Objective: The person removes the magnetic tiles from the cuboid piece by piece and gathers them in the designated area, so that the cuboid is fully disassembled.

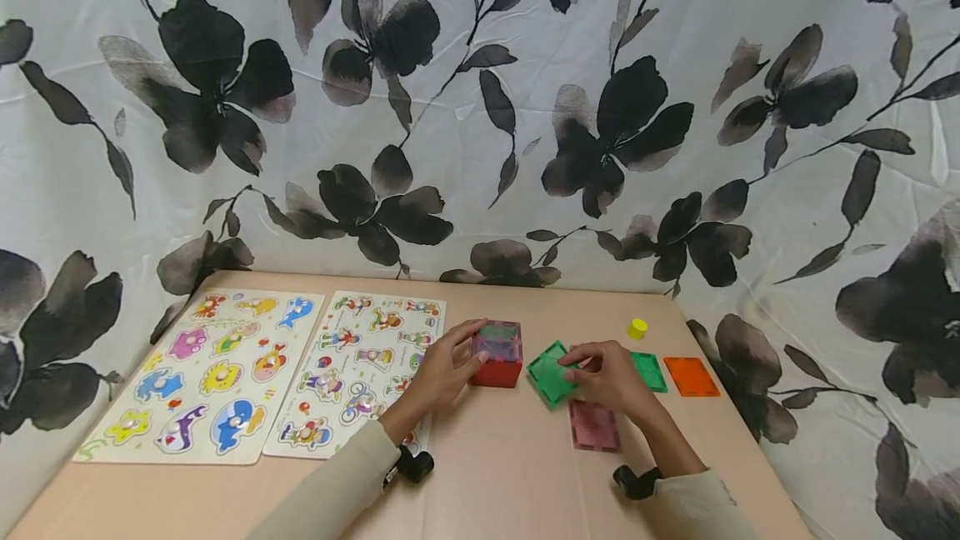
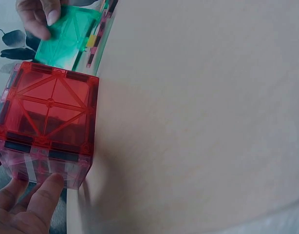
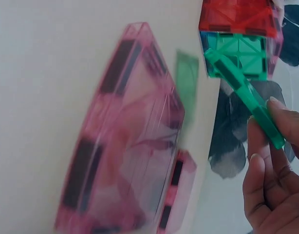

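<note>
A small cube of see-through magnetic tiles (image 1: 497,365) stands on the table, its near face (image 2: 51,105) red and another side pink. My left hand (image 1: 444,369) holds the cube from its left side, with fingertips (image 2: 51,187) against the pink wall. Just right of the cube, my right hand (image 1: 609,377) pinches a green square magnetic tile (image 1: 550,375) between thumb and fingers. That tile is tilted and raised off the table, seen nearly edge-on as a green strip (image 3: 249,100) in the right wrist view. A green side of the cube (image 3: 239,53) also shows there.
Pink tiles (image 1: 596,427) lie under the right wrist, near another green tile (image 1: 649,372) and an orange tile (image 1: 692,377). A small yellow piece (image 1: 637,329) stands behind them. Two picture boards (image 1: 198,373) (image 1: 360,365) lie on the left. A floral cloth (image 1: 480,107) hangs behind the table.
</note>
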{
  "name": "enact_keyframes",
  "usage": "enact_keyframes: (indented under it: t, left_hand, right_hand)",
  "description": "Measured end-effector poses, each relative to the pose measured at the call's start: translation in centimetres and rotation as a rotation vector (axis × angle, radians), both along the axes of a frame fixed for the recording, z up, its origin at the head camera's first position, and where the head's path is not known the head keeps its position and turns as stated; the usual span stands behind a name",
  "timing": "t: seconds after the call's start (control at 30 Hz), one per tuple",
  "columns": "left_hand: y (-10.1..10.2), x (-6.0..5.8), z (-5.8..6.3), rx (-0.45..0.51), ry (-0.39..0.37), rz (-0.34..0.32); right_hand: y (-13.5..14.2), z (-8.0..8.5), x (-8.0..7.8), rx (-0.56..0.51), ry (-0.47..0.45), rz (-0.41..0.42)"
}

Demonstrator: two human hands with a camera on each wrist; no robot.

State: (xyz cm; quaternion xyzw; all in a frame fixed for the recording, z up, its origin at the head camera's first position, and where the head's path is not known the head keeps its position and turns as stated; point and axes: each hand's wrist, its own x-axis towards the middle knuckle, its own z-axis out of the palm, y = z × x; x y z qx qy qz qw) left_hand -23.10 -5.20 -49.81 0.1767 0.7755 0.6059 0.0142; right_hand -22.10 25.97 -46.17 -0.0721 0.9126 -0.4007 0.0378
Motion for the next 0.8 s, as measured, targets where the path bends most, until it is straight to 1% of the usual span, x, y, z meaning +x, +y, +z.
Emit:
enact_keyframes:
  t: [0.13, 0.33, 0.47, 0.57, 0.7, 0.8]
  left_hand:
    - [0.0, 0.0, 0.0, 0.001, 0.001, 0.0]
    - [-0.1, 0.0, 0.0, 0.005, -0.012, 0.002]
    - [0.0, 0.0, -0.1, 0.003, -0.011, 0.007]
    - [0.0, 0.0, -0.2, -0.017, 0.011, 0.013]
    - [0.0, -0.1, -0.2, -0.037, 0.023, 0.013]
    - [0.0, -0.1, -0.2, -0.035, 0.003, 0.012]
  right_hand:
    - [1.4, 0.2, 1.0, -0.051, -0.001, -0.014]
    - [3.6, 0.5, 2.5, -0.07, -0.01, -0.09]
    - [5.2, 0.5, 3.5, -0.087, -0.029, -0.125]
    - [6.4, 0.5, 4.2, -0.104, -0.049, -0.148]
    - [7.9, 0.4, 5.2, -0.166, -0.079, -0.19]
    - [9.1, 0.2, 5.9, -0.203, -0.081, -0.211]
